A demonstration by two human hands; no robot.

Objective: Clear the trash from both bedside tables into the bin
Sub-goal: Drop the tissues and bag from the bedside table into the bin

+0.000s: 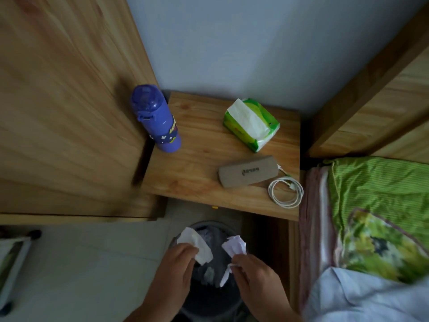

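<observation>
Held over the bin (pixel 210 231) at six o'clock: left hand (pixel 173 273), grip pinched on a flat tissue (pixel 197 245); right hand (pixel 255 275), grip clenched around crumpled paper (pixel 234 246). Stood at twelve o'clock, the wooden surface (pixel 197 163).

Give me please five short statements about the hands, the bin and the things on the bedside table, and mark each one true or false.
1. Both hands hold white paper trash above the bin. True: the left hand grips a flat tissue and the right hand a crumpled paper.
2. The purple bottle lies on its side. False: it stands upright at the table's left edge.
3. The tissue pack is open, with a white tissue showing. True.
4. The white cable is stretched out straight. False: it is coiled at the right front corner of the bedside table.
5. The bin is empty. False: some white scraps already lie inside.
</observation>
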